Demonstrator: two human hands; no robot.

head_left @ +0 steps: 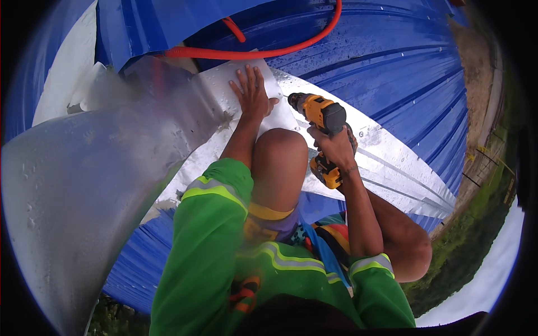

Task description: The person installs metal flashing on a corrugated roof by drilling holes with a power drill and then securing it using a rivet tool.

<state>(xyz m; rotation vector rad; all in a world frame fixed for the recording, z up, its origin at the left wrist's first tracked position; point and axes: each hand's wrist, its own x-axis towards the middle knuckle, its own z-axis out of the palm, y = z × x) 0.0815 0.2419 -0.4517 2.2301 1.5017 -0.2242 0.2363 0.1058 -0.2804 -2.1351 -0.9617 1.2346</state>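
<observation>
My left hand (253, 94) lies flat with fingers spread on a bent sheet of shiny metal (224, 78), pressing near its right edge. My right hand (335, 147) is wrapped round the handle of a yellow and black cordless drill (322, 112). The drill's chuck points up and left, toward the edge of the metal sheet by my left thumb. Whether the bit's tip touches the metal is too small to tell. Between my arms my bare knee (280, 151) is bent close to the sheet.
Blue ribbed roofing (386, 61) spreads ahead and to the right, with a silvery strip (386, 151) across it. A red hose (269, 54) curves over the top. A large curved metal sheet (84, 179) rises at left. Beyond the roof's right edge lie bare ground (476, 73) and greenery.
</observation>
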